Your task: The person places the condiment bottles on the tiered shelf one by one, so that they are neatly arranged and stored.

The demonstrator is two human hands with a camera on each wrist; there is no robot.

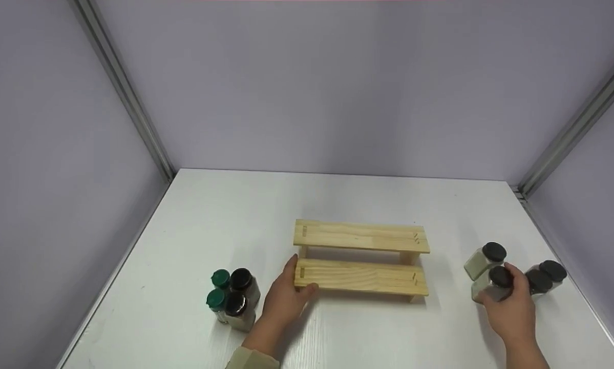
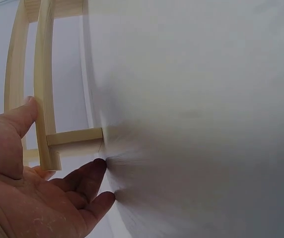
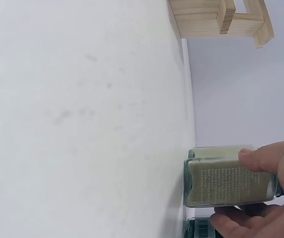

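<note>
A two-step pale wooden rack [image 1: 360, 275] stands mid-table. At the left end of its lower step, my left hand [image 1: 283, 302] holds the board, thumb at the front edge and fingers around the end. In the left wrist view the thumb lies against the board [image 2: 43, 89], while the lower fingers reach down to the tabletop. On the right, my right hand [image 1: 514, 312] grips a square glass spice jar [image 3: 226, 186] with a black lid and printed label, thumb on one side and fingers on the other. Another black-lidded jar [image 1: 475, 264] stands right behind it.
Two more dark-lidded jars [image 1: 552, 271] stand to the right of my right hand, partly hidden by it. Left of my left hand is a cluster of jars, two with green caps [image 1: 216, 298] and two with black lids [image 1: 236, 304]. Pale panels [image 1: 337, 92] enclose the white table [image 1: 194, 220].
</note>
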